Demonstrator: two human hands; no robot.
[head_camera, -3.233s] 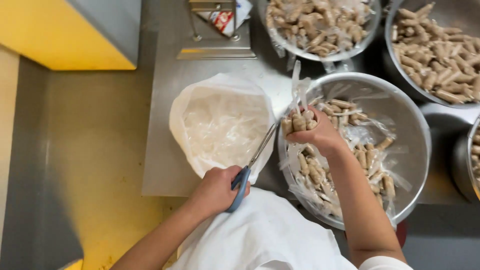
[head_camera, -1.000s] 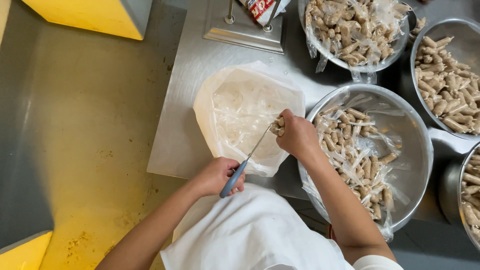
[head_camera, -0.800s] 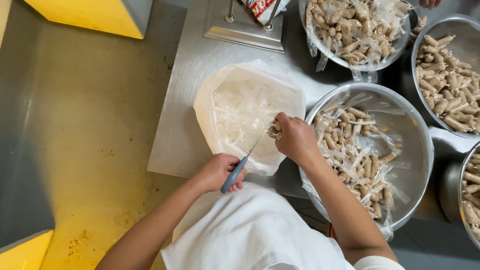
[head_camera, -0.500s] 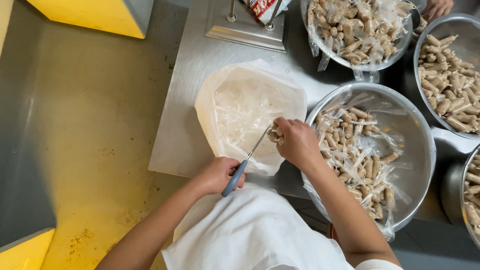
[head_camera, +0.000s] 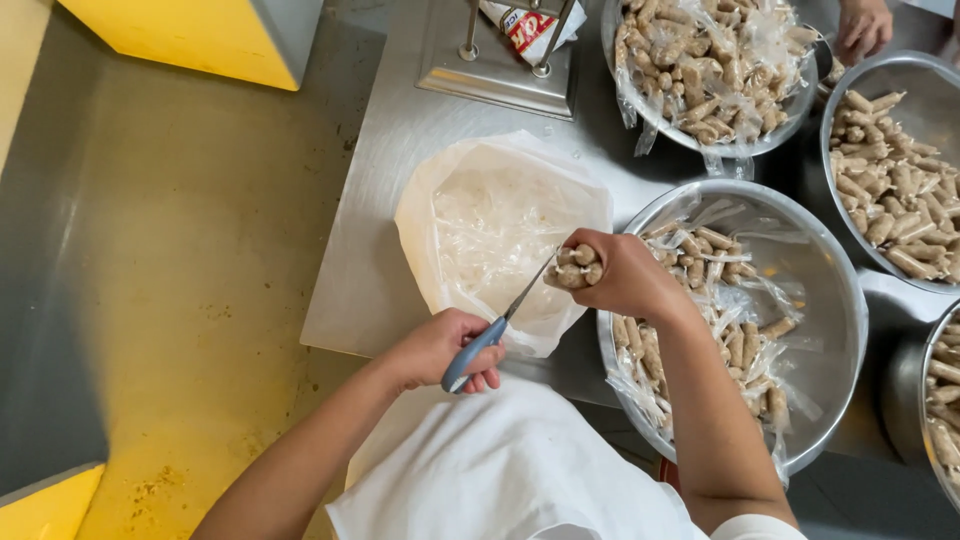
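Above the knife (head_camera: 495, 325), a clear, lumpy packet (head_camera: 578, 268)

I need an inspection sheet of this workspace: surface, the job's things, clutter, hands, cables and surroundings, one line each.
Surface: steel table, bare at its left part.
Job's things: bundle of sausages; knife, blade tip at the bundle; plastic-lined container beneath; steel bowl of wrapped sausages.
Clutter: metal stand; packet; three more bowls of sausages at top and right.
Hands: left hand grips the knife; right hand grips the bundle; another person's hand at top right.
Cables: nothing seen.
Surroundings: yellowish floor; yellow box.
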